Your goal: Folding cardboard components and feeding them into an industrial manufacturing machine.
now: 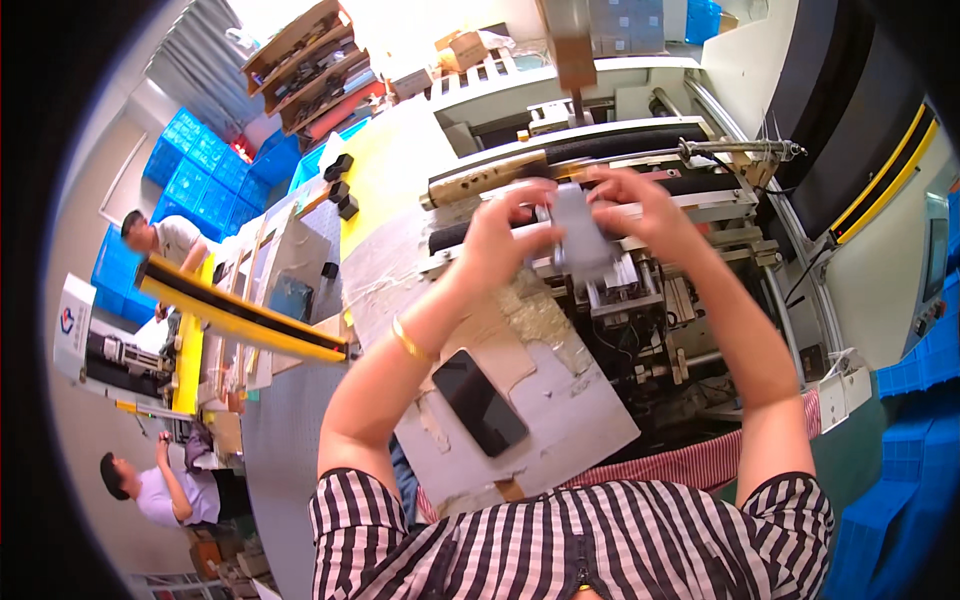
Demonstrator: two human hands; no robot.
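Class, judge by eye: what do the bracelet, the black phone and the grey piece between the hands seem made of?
Bracelet: probably polished metal, golden and shiny.
Black phone: likely glass-fronted, smooth, with a faint reflection.
Grey piece: perhaps plastic, looks matt and pale, but motion blur leaves it open.

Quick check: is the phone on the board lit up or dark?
Dark: the phone shows a glossy black upper face with no glowing display. Whether it is switched off, I cannot tell.
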